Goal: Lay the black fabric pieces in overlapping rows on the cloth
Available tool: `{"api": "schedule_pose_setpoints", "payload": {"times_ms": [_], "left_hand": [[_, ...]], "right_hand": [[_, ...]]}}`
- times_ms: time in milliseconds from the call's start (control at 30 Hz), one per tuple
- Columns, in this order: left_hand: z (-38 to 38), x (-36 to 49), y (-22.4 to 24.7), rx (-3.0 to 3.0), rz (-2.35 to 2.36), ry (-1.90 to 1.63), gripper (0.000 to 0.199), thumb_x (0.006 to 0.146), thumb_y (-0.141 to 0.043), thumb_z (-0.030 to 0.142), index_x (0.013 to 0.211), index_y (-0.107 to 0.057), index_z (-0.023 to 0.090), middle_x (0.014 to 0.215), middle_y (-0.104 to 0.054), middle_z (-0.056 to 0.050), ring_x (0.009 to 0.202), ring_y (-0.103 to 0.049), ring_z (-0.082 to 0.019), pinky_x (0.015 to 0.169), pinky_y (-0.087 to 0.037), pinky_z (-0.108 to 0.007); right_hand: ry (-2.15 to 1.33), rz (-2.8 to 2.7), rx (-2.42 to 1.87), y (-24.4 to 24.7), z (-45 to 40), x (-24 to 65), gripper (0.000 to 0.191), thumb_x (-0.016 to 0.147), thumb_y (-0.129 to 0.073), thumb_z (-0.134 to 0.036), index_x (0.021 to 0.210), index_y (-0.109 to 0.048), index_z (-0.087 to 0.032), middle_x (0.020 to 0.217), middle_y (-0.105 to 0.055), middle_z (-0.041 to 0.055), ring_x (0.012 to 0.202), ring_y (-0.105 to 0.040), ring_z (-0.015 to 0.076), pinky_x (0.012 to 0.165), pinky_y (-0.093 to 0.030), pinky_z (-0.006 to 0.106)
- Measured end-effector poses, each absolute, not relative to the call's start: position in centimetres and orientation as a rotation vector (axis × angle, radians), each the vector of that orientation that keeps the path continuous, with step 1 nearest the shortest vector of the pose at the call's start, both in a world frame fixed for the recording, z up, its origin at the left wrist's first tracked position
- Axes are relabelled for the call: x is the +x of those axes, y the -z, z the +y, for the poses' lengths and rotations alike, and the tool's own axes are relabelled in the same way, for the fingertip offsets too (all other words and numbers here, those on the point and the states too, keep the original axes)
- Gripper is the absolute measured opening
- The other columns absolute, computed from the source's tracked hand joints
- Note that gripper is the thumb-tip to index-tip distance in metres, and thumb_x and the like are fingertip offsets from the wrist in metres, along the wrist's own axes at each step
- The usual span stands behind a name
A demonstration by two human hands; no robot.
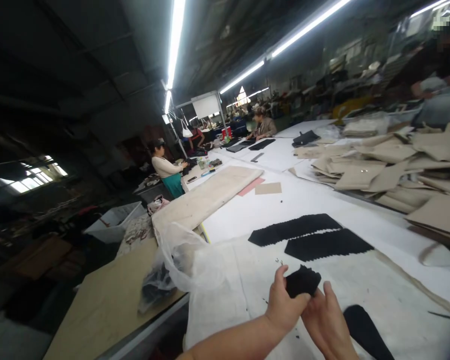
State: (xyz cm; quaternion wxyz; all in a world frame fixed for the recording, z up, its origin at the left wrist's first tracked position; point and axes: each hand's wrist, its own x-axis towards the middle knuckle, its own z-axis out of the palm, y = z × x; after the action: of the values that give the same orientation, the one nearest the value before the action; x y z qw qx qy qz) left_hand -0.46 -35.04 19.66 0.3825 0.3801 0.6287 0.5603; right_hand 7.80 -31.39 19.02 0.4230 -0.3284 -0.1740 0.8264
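Left hand (285,305) pinches a small folded black fabric bundle (303,281) that the half-open right hand (326,320) touches, its grip unclear; two long black zigzag-edged fabric strips (296,230) lie just beyond them, a crumpled translucent plastic bag (183,255) to their left. Matte, layered and uneven-edged, the bundle sits above a whitish cloth-like table covering (225,300), while white tube lights (176,45) run overhead.

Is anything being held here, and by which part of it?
Yes: a black cloth, held at its lower left edge by the left grip. The right grip is at its lower right; whether it also holds is unclear.
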Motion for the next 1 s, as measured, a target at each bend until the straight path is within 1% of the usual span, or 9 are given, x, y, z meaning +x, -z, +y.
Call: {"api": "schedule_pose_setpoints", "payload": {"times_ms": [100, 200, 333, 467, 567, 667, 800, 867, 1000], "left_hand": [[-36.2, -0.2, -19.8, 0.994, 1.553, -1.494, 0.067, 0.065, -0.066, 0.018, 0.127, -0.041, 0.018, 0.107, -0.058, -0.010, 0.100, -0.053, -0.024, 0.093, -0.035, -0.036], [-37.0, 0.1, -20.3, 0.971, 1.472, -1.539, 0.063, 0.061, -0.070, 0.015, 0.120, -0.049, 0.020, 0.115, -0.056, -0.009, 0.110, -0.047, -0.027, 0.099, -0.029, -0.037], [-37.2, 0.4, -20.7, 0.901, 1.385, -1.615, 0.059, 0.060, -0.070, 0.010, 0.115, -0.052, 0.022, 0.120, -0.053, -0.006, 0.120, -0.040, -0.026, 0.101, -0.028, -0.033], [-37.2, 0.6, -20.7, 0.881, 1.421, -1.578, 0.045, 0.066, -0.067, 0.014, 0.108, -0.057, 0.025, 0.115, -0.057, -0.002, 0.118, -0.042, -0.022, 0.100, -0.030, -0.031], [-37.3, 0.8, -20.7, 0.951, 1.411, -1.567, 0.035, 0.069, -0.065, 0.017, 0.103, -0.060, 0.023, 0.112, -0.059, -0.003, 0.116, -0.044, -0.023, 0.102, -0.028, -0.032], [-37.4, 1.0, -20.8, 1.008, 1.421, -1.528, 0.049, 0.065, -0.070, 0.018, 0.112, -0.056, 0.023, 0.117, -0.056, -0.004, 0.119, -0.041, -0.026, 0.105, -0.023, -0.035], [-37.2, 1.4, -20.8, 0.932, 1.425, -1.472, 0.070, 0.059, -0.074, 0.019, 0.122, -0.046, 0.024, 0.130, -0.045, -0.005, 0.128, -0.027, -0.029, 0.106, -0.019, -0.038], [-37.0, 1.7, -20.7, 0.913, 1.440, -1.456, 0.069, 0.060, -0.074, 0.019, 0.122, -0.046, 0.025, 0.132, -0.043, -0.004, 0.130, -0.025, -0.028, 0.106, -0.020, -0.036], [-36.5, 2.2, -20.3, 0.931, 1.490, -1.471, 0.060, 0.062, -0.072, 0.018, 0.117, -0.050, 0.026, 0.128, -0.047, -0.003, 0.127, -0.030, -0.026, 0.105, -0.022, -0.033]], "right_hand": [[-2.024, -0.535, -0.809, -19.6, -32.3, 8.1, 0.057, 0.077, -0.034, -0.064, 0.109, -0.056, -0.022, 0.107, -0.063, 0.0090, 0.100, -0.058, 0.0255, 0.088, -0.044, 0.042], [-1.991, -0.726, -0.833, -20.1, -33.0, 8.4, 0.070, 0.078, -0.020, -0.069, 0.115, -0.053, -0.019, 0.102, -0.064, 0.0105, 0.100, -0.057, 0.0261, 0.088, -0.043, 0.042], [-1.945, -0.826, -0.863, -20.2, -33.3, 8.6, 0.080, 0.078, -0.006, -0.070, 0.117, -0.051, -0.017, 0.095, -0.065, 0.0109, 0.097, -0.058, 0.0254, 0.087, -0.043, 0.040], [-1.921, -0.898, -0.875, -20.1, -33.5, 8.9, 0.083, 0.078, 0.001, -0.069, 0.119, -0.048, -0.017, 0.095, -0.064, 0.0104, 0.093, -0.058, 0.0241, 0.085, -0.043, 0.038], [-1.931, -0.895, -0.889, -19.9, -33.5, 9.3, 0.085, 0.077, 0.003, -0.069, 0.119, -0.047, -0.016, 0.095, -0.064, 0.0108, 0.091, -0.058, 0.0241, 0.082, -0.043, 0.038], [-1.965, -0.842, -0.864, -19.7, -33.4, 9.8, 0.085, 0.076, 0.001, -0.071, 0.116, -0.050, -0.015, 0.092, -0.064, 0.0118, 0.090, -0.058, 0.0250, 0.081, -0.043, 0.038], [-1.987, -0.825, -0.818, -19.6, -33.5, 10.3, 0.084, 0.076, -0.002, -0.073, 0.115, -0.051, -0.017, 0.092, -0.064, 0.0106, 0.089, -0.058, 0.0246, 0.082, -0.042, 0.038], [-2.000, -0.793, -0.806, -19.7, -33.5, 10.6, 0.084, 0.076, -0.001, -0.072, 0.116, -0.050, -0.017, 0.093, -0.064, 0.0101, 0.091, -0.057, 0.0244, 0.083, -0.041, 0.038], [-2.053, -0.658, -0.784, -19.8, -33.3, 10.9, 0.083, 0.076, -0.004, -0.072, 0.115, -0.052, -0.017, 0.092, -0.064, 0.0098, 0.094, -0.057, 0.0247, 0.084, -0.041, 0.038]]}}
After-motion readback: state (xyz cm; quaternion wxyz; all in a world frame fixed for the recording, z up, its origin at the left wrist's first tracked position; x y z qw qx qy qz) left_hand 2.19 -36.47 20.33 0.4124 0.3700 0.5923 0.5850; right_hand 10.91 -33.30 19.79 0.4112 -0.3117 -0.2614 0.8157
